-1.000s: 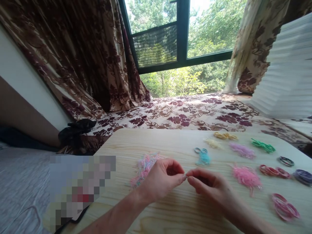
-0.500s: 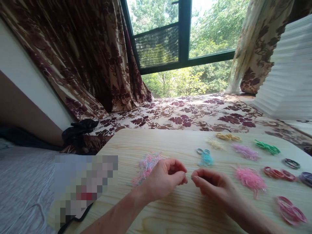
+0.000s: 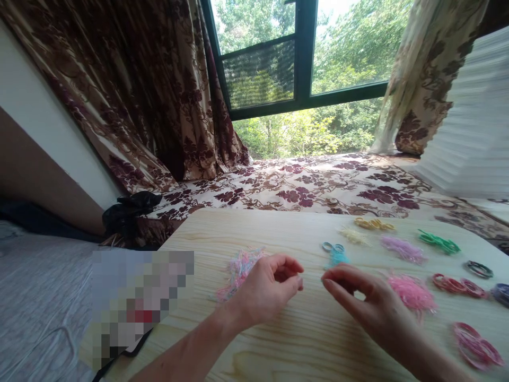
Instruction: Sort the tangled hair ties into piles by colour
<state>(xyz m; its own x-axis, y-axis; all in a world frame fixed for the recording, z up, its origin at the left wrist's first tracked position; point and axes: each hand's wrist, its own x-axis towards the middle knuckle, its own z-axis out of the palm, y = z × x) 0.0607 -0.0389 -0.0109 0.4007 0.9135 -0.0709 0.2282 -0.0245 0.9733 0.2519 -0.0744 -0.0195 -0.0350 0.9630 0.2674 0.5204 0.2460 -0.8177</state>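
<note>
My left hand is closed above the wooden table, thumb and fingers brought together. Just left of it, and partly hidden behind it, lies a mixed pile of thin pink, blue and white elastic bands. My right hand also makes a pinch, a small gap away from the left. Anything between either hand's fingertips is too small to make out. Beyond the right hand sits a heap of light blue elastic bands with blue hair ties at its edge. A pink heap of elastic bands lies to its right.
Farther right on the table are cream bands, yellow hair ties, lilac bands, green hair ties, red ties and dark pink ties. A blurred-out rectangular object lies at the left edge.
My right hand has shifted slightly right, widening the gap between the hands. The left hand has barely moved. The view has shifted a little.
</note>
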